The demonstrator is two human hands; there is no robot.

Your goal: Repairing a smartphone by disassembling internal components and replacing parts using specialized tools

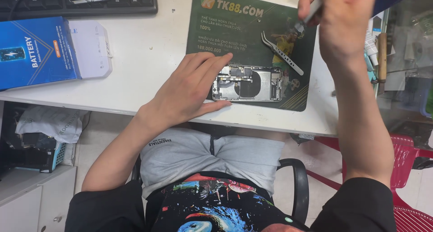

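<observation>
Lying at the far left of the white bench (149, 56), well apart from the dark green mat (234, 38): a blue box (34, 51) with a white flap folded out on its mat-facing side. Above it, along the back edge, a black keyboard (131, 2) with a small circuit part resting on its keys.

Pressing down at the mat's left edge: the left hand (189, 90), fingers spread fairly wide and flat, fingertips (223, 60) touching the end of the opened phone (250, 83), thumb running along its near side. Holding nothing, only steadying.

Resting on the lower middle of the mat: the opened phone itself, back off, metal frame, boards and a dark round coil showing.

Lying just beyond the phone, toward the mat's right side: silver tweezers (282, 54), angled, tips pointing back toward the mat's centre, untouched.

Hovering over the mat's upper right corner: the right hand (343, 20), raised off the surface, fingers curled narrow around a slim grey tool (311, 11), tip too blurred to tell.

Standing past the mat's right edge: small tubes and a wooden-handled tool (382, 56).
</observation>
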